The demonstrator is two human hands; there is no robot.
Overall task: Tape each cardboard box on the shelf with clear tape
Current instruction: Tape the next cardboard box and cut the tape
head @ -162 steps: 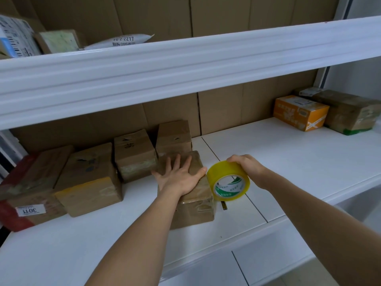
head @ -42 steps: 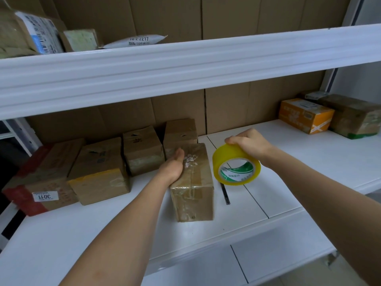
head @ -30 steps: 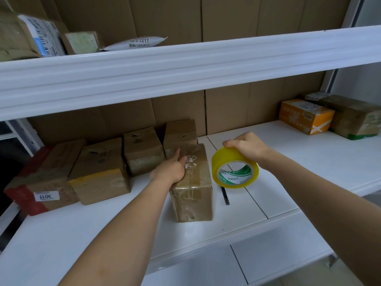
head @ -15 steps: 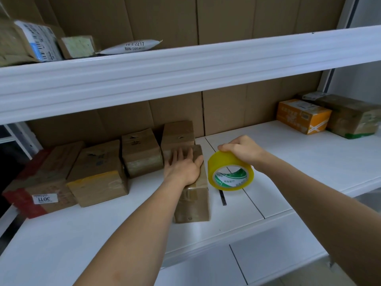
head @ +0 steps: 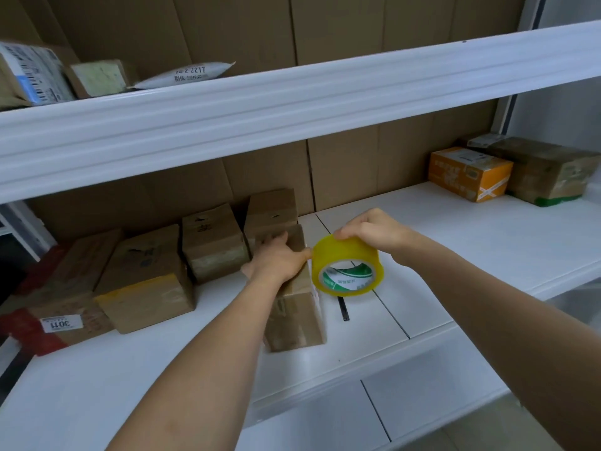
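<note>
A long cardboard box (head: 297,317) lies on the white shelf (head: 455,255), its short end facing me. My left hand (head: 276,258) rests flat on its top, fingers reaching toward the far end, thumb at the right edge. My right hand (head: 374,231) grips a yellowish roll of clear tape (head: 346,270) from above, holding it upright just right of the box, close to my left thumb. Behind and to the left stand three more brown boxes: one at the back (head: 271,209), a middle one (head: 211,242) and a larger one (head: 146,278).
A box with red tape and a label (head: 55,304) sits at the far left. An orange box (head: 468,172) and a brown box (head: 546,170) stand at the far right. A dark slot (head: 343,309) marks the shelf seam. The upper shelf (head: 292,102) overhangs, bearing parcels.
My left hand slid from gripping the box's far top to lying flat on it. The tape roll came closer to the box's right edge, near my left thumb.
</note>
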